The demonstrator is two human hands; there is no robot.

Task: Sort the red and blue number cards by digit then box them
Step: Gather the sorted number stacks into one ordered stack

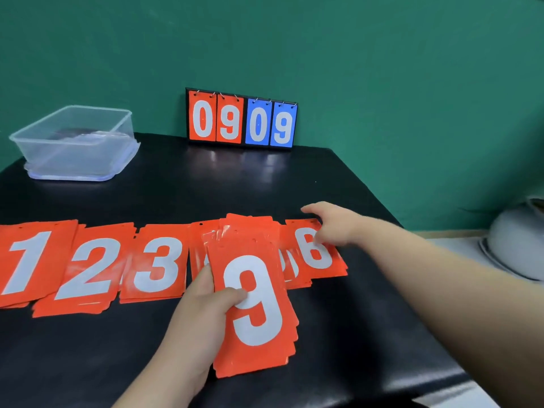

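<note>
Red number cards lie in a row on the black table (294, 187): a pile showing 1 (26, 260), a pile showing 2 (88, 269), a pile showing 3 (156, 263), and a card showing 6 (315, 251) at the right. My left hand (200, 313) grips a thick stack of red cards (256, 304) with a 9 on top, thumb across the digit. This stack hides the piles behind it. My right hand (332, 222) reaches over the 6 card, its fingers touching the card's top right part.
A clear plastic box (76, 142) stands on its lid at the back left. A flip scoreboard (241, 119) reading 09 in red and 09 in blue leans on the green wall. A white bowl-like object (518, 240) sits off the table's right edge.
</note>
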